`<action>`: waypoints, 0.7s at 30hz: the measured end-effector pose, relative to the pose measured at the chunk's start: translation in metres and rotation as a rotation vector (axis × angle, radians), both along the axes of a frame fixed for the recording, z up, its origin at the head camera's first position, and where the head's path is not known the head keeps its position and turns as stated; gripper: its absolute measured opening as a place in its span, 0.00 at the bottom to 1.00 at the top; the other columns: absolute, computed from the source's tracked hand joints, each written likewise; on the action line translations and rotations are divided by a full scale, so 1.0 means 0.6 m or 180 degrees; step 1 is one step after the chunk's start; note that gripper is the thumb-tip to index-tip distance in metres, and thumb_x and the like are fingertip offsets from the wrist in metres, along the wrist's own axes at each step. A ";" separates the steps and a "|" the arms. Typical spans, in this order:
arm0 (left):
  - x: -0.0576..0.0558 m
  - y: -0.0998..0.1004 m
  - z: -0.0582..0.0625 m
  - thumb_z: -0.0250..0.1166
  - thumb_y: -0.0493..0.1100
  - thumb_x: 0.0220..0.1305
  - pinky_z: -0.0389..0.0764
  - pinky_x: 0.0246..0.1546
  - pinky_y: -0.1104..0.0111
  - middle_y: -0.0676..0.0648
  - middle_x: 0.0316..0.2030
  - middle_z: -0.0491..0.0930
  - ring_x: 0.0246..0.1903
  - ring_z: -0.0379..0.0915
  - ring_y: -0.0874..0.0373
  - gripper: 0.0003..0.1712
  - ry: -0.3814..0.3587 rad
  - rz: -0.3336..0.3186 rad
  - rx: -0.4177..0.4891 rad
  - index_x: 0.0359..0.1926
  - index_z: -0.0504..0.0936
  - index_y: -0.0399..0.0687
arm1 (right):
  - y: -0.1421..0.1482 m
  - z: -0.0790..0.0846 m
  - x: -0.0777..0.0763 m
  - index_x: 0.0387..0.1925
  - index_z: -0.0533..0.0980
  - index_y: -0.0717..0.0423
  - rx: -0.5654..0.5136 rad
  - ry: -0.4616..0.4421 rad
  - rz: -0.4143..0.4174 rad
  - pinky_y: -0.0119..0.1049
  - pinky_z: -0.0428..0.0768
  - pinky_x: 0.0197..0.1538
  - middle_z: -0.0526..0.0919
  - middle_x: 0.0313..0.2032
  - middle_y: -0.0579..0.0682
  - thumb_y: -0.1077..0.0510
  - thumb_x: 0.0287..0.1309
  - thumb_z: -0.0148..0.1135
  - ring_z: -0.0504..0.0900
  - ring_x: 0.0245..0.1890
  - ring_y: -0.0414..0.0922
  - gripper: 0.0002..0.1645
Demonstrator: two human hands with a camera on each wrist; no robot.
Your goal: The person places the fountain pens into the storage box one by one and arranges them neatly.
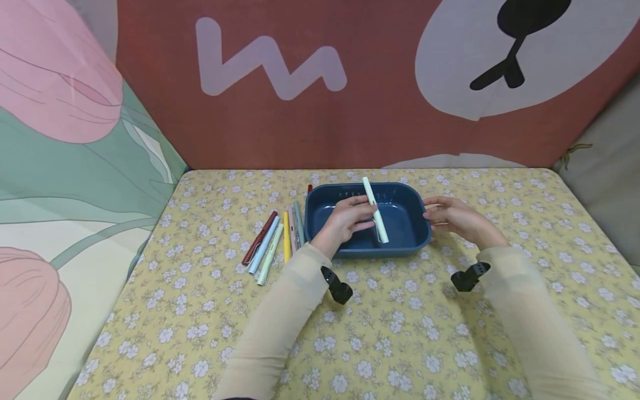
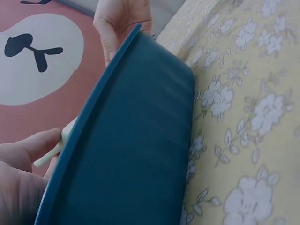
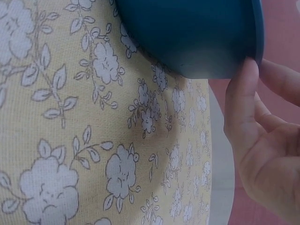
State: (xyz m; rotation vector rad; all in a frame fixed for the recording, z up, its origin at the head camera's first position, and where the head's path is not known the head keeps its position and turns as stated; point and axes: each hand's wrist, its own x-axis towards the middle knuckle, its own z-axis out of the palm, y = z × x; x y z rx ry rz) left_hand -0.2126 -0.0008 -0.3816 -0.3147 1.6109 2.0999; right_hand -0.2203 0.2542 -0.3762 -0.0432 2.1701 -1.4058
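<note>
A pale mint pen (image 1: 381,228) with a clip is pinched between the thumb and fingers of my left hand (image 1: 346,218). It hangs slanted over the inside of a dark blue rectangular dish (image 1: 367,253). In the left wrist view, part of the pen (image 2: 49,156) shows beyond the dish's rim. At the dish's right end, my right hand (image 1: 457,218) holds the rim lightly; in the right wrist view the thumb (image 3: 246,86) presses the outside while another finger passes behind the edge. I see no other pen inside the dish, though my left hand hides part of it.
Left of the dish lie several pens: dark red (image 1: 259,238), light blue (image 1: 264,245), light green (image 1: 270,255), yellow (image 1: 286,237), mauve (image 1: 293,226) and grey-teal (image 1: 299,221). A red tip (image 1: 310,188) shows by the dish's back left corner. A flowered cloth (image 1: 400,339) covers the table.
</note>
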 end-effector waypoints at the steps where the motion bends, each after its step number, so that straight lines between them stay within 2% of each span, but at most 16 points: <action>1: 0.001 0.002 0.000 0.61 0.35 0.64 0.80 0.57 0.59 0.41 0.60 0.76 0.58 0.74 0.46 0.28 0.0005 0.0008 -0.0004 0.65 0.70 0.45 | 0.000 0.000 0.000 0.70 0.51 0.65 0.0004 -0.0001 0.0001 0.31 0.83 0.46 0.73 0.38 0.40 0.56 0.69 0.51 0.78 0.34 0.31 0.35; 12: 0.005 0.033 -0.012 0.65 0.35 0.62 0.81 0.56 0.58 0.41 0.55 0.79 0.55 0.77 0.47 0.28 -0.0029 0.0156 -0.0016 0.63 0.73 0.48 | -0.002 0.001 0.000 0.71 0.50 0.64 0.0062 0.0010 0.0021 0.32 0.83 0.46 0.72 0.41 0.41 0.57 0.70 0.50 0.77 0.35 0.30 0.35; 21: 0.008 0.044 -0.017 0.64 0.35 0.62 0.82 0.54 0.60 0.40 0.55 0.79 0.55 0.77 0.46 0.29 -0.0035 0.0131 0.0018 0.64 0.71 0.47 | -0.003 -0.001 -0.001 0.71 0.50 0.65 0.0089 0.0024 0.0016 0.32 0.83 0.46 0.72 0.41 0.41 0.57 0.70 0.50 0.77 0.35 0.30 0.35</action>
